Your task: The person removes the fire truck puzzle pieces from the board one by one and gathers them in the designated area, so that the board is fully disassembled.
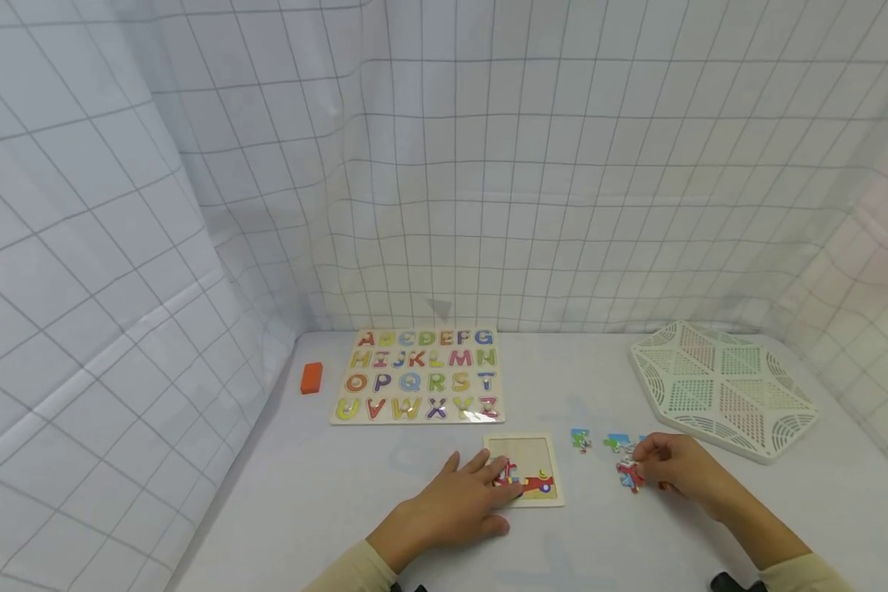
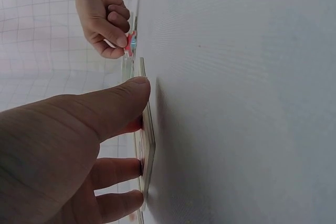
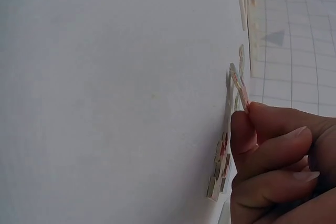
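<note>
My left hand [image 1: 459, 506] lies with spread fingers over the left side of a small wooden puzzle tray [image 1: 518, 446]. In the left wrist view its thumb [image 2: 126, 95] is at the near edge and other fingertips rest on the tray. Red vehicle pieces [image 1: 538, 483] are fitted along the tray's bottom. To the right, my right hand [image 1: 684, 473] pinches a red and blue jigsaw piece [image 1: 628, 475] between thumb and index finger. This jigsaw piece [image 3: 239, 88] tilts up from the table in the right wrist view. Loose jigsaw pieces [image 1: 580, 440] lie between tray and right hand.
Behind the tray lies a wooden alphabet board [image 1: 419, 423] with coloured letters. An orange block [image 1: 312, 378] is left of it. A white perforated hexagonal basket [image 1: 718, 386] stands at the back right. Grid-patterned white curtains [image 1: 474, 205] enclose the table.
</note>
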Demonstrator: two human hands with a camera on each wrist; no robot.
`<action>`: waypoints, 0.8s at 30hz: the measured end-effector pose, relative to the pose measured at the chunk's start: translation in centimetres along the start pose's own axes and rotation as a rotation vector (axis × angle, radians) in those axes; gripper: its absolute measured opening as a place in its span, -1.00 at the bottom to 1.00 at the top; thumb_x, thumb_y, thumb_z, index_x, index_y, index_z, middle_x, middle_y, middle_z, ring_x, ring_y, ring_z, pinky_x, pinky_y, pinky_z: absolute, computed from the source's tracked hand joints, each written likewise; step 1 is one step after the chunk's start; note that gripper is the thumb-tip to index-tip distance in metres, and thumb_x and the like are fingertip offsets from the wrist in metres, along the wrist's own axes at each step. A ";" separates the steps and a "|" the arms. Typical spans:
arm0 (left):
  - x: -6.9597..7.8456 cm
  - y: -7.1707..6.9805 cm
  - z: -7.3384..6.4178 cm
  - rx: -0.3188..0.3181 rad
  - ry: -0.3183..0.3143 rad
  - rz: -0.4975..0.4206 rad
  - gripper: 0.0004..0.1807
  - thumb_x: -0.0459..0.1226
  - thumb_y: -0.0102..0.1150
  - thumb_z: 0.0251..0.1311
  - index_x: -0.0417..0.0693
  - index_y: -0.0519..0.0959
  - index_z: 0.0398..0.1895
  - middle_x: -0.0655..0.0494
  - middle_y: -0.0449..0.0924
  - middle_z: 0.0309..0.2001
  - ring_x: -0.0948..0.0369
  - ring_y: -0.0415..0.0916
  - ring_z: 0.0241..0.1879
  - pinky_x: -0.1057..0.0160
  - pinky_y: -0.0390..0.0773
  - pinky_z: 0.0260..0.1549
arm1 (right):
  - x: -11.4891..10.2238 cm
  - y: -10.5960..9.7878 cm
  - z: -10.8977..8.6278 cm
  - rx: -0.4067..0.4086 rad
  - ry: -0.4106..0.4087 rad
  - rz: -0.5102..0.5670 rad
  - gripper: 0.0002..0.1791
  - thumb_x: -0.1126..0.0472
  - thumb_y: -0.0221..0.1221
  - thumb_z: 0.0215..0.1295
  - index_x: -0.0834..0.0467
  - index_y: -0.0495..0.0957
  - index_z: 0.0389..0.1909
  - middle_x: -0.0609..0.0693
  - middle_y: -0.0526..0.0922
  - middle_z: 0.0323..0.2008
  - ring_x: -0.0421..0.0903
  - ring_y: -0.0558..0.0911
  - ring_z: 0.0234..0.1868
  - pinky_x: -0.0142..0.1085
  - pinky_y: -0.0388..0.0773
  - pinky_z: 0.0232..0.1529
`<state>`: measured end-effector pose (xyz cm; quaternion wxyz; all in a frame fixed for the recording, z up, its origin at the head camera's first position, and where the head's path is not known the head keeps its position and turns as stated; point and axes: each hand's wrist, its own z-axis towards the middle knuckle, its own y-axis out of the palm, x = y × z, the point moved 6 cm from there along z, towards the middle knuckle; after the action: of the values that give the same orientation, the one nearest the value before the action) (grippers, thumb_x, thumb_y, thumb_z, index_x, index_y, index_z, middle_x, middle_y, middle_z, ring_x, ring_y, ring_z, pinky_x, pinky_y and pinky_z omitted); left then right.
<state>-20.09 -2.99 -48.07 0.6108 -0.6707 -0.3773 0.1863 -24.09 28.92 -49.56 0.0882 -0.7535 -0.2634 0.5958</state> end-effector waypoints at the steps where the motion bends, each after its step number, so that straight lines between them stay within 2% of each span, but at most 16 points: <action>1: 0.0 0.0 0.0 -0.002 0.000 0.000 -0.39 0.12 0.20 0.35 0.52 0.38 0.46 0.15 0.22 0.55 -0.04 0.14 0.54 -0.33 0.20 0.38 | 0.0 0.0 0.0 0.013 -0.002 -0.018 -0.73 0.30 0.31 0.24 0.32 0.57 -0.08 0.00 0.54 -0.43 -0.13 0.47 -0.49 -0.36 0.44 -0.52; 8: 0.0 0.0 0.1 -0.002 0.002 0.011 -0.40 0.13 0.19 0.36 0.51 0.38 0.46 0.16 0.22 0.56 -0.04 0.14 0.54 -0.33 0.20 0.38 | -0.5 -0.2 -0.1 0.074 -0.019 -0.151 -0.80 0.23 0.37 0.24 0.23 0.63 -0.18 0.01 0.56 -0.41 -0.09 0.50 -0.37 -0.33 0.48 -0.43; 12: 0.0 -0.2 0.0 -0.002 0.008 0.013 -0.40 0.13 0.20 0.36 0.51 0.38 0.46 0.16 0.23 0.55 -0.04 0.15 0.54 -0.32 0.21 0.38 | -1.3 -0.3 -0.1 0.100 -0.021 -0.202 -0.80 0.19 0.35 0.28 0.20 0.64 -0.16 0.00 0.57 -0.33 -0.07 0.49 -0.28 -0.33 0.47 -0.37; 19: -0.1 -0.1 -0.1 0.010 0.034 0.013 -0.42 0.10 0.18 0.39 0.48 0.40 0.46 0.14 0.25 0.54 -0.04 0.17 0.53 -0.32 0.24 0.37 | -3.4 1.5 1.0 0.054 -0.051 -0.128 -0.76 0.18 0.33 0.30 0.22 0.64 -0.10 0.01 0.62 -0.26 -0.06 0.49 -0.26 -0.31 0.47 -0.39; 24: -0.3 0.0 -0.1 0.030 0.044 0.021 -0.45 0.10 0.17 0.39 0.49 0.42 0.44 0.13 0.27 0.53 -0.02 0.20 0.52 -0.30 0.27 0.35 | -5.2 3.9 2.1 -0.016 -0.067 -0.043 -0.75 0.20 0.31 0.32 0.23 0.63 -0.05 0.03 0.56 -0.30 -0.12 0.40 -0.50 -0.35 0.38 -0.54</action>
<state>-20.25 -3.24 -48.09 0.6267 -0.6695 -0.3540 0.1837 -25.75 22.65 -47.40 0.0862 -0.7279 -0.2873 0.6166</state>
